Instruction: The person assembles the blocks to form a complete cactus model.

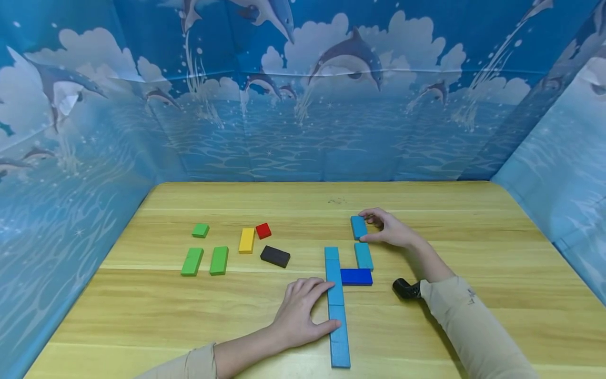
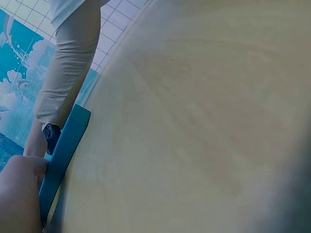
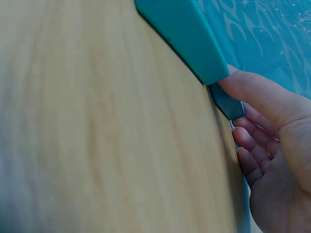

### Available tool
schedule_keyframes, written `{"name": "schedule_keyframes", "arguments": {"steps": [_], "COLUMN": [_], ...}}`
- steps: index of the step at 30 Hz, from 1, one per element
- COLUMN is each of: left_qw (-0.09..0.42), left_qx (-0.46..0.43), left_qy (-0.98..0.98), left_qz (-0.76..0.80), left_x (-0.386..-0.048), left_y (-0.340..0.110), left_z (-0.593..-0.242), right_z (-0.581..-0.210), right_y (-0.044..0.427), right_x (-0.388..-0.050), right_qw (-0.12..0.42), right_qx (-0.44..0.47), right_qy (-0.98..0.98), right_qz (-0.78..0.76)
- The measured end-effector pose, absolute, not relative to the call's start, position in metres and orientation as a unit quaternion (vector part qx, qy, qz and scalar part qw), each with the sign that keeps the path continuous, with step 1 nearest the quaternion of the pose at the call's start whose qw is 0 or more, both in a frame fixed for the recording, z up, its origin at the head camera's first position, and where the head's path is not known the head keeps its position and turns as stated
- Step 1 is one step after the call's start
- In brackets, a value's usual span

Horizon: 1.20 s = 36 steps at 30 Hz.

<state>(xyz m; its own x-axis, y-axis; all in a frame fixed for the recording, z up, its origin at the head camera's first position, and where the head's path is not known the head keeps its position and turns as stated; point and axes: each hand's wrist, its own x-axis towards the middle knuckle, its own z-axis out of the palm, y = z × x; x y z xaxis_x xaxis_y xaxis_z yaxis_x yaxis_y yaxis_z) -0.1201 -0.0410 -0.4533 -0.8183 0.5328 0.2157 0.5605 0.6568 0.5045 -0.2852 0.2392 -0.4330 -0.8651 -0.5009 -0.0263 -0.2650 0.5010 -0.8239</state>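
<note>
Since the right hand [image 1: 390, 229] has its thumb close to the gap between two blocks, my first worry is a nudge. If the far blue block [image 1: 358, 227] were drawn nearer, the thumb could catch the light-blue block [image 1: 363, 256] and knock it askew; that in turn might shift the dark-blue block [image 1: 356, 277] at its near end. Second risk: sideways pressure from the left hand [image 1: 303, 310] could part the seams of the light-blue column [image 1: 340, 345]. Third: the black wrist device [image 1: 405, 289] sits low, right of the dark-blue block; a leftward swing of the forearm might bump it.

Positions. Right hand pinches the far blue block, thumb toward its near end, fingers at its far end; block just left of the palm, lying a little tilted, beyond the light-blue block. Left hand lies spread, index fingertip and thumb touching the column, nothing grasped; the column runs just right of its palm. Dark-blue block extends off the column's right side, apart from both hands.
</note>
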Motion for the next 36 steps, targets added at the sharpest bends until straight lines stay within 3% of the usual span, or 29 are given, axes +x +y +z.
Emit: {"name": "schedule_keyframes", "arguments": {"steps": [11, 21, 36], "left_qw": [0.026, 0.024, 0.025], "left_qx": [-0.302, -0.301, -0.301], "left_qy": [-0.911, -0.911, -0.911], "left_qz": [-0.281, -0.279, -0.28], "left_x": [-0.1198, -0.1196, -0.1193], "left_y": [-0.0409, -0.0409, -0.0406], "left_z": [-0.4533, -0.4535, -0.4529], "right_z": [-0.4338, -0.4369, -0.4336], "right_y": [0.2409, 0.2419, 0.2372], "right_x": [-0.2843, -0.2824, -0.2832], "right_qw": [0.138, 0.098, 0.142], "right_qx": [-0.229, -0.261, -0.2], "right_qy": [0.85, 0.842, 0.845], "right_qz": [-0.454, -0.462, -0.475]}}
